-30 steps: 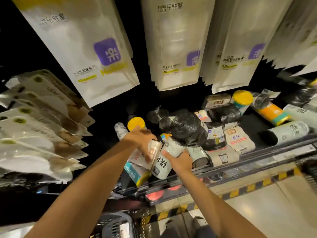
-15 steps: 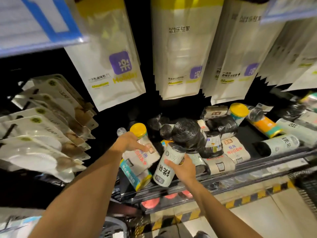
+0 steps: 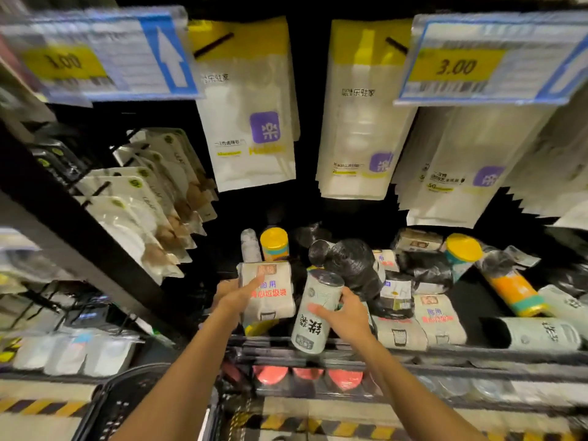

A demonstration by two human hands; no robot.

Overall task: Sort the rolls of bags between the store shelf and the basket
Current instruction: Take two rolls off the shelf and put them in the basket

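Tag (image 3: 455, 65), yellow paper, at one o'clock reads 3.00. Your left hand (image 3: 236, 296) grasps the beige red-lettered bag pack (image 3: 274, 302); your right hand (image 3: 349, 317), at its three o'clock, grips the pale cylindrical roll (image 3: 313, 327).

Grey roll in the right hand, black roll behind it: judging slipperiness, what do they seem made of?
Grey roll: matte printed wrapper, probably paper or film, no glare. Black roll: thin glossy plastic film, going by its crinkled, shiny highlights.

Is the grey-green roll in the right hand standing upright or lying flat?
Roughly upright, tilted: right hand grips the grey-green roll, dark end uppermost.
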